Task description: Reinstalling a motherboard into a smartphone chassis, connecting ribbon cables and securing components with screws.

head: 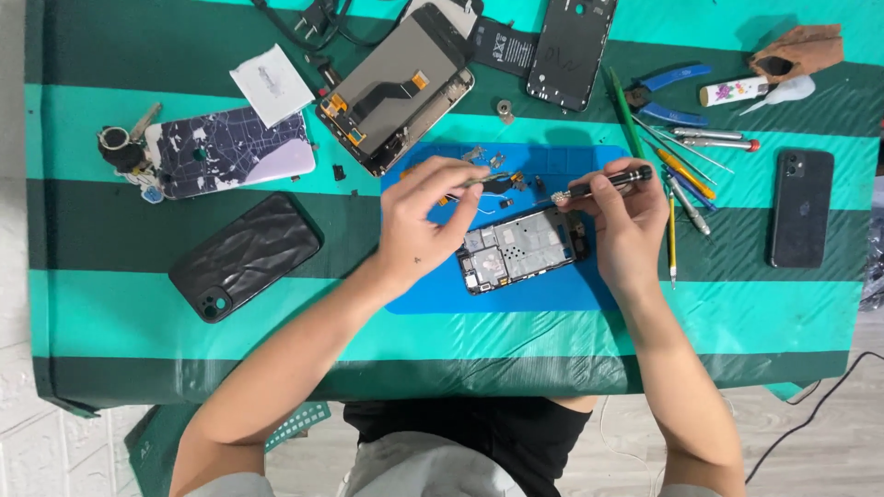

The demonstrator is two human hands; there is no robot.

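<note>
Silvery shielding covers the opened phone (516,250) beneath both hands.

left hand (419,225): pinches slim metal tweezers (486,180) | right hand (626,225): grips black-handled precision screwdriver (603,183), tip pointing left | below hands: opened smartphone with bare metal frame (516,250) on blue rubber work mat (552,287) | table: green-and-teal striped cloth (120,304) | left: black textured phone case (244,255) | right: dark smartphone lying face down (801,208)

arms: bare, no sleeves showing | top: black | legs: light grey cloth | hands: ungloved
</note>
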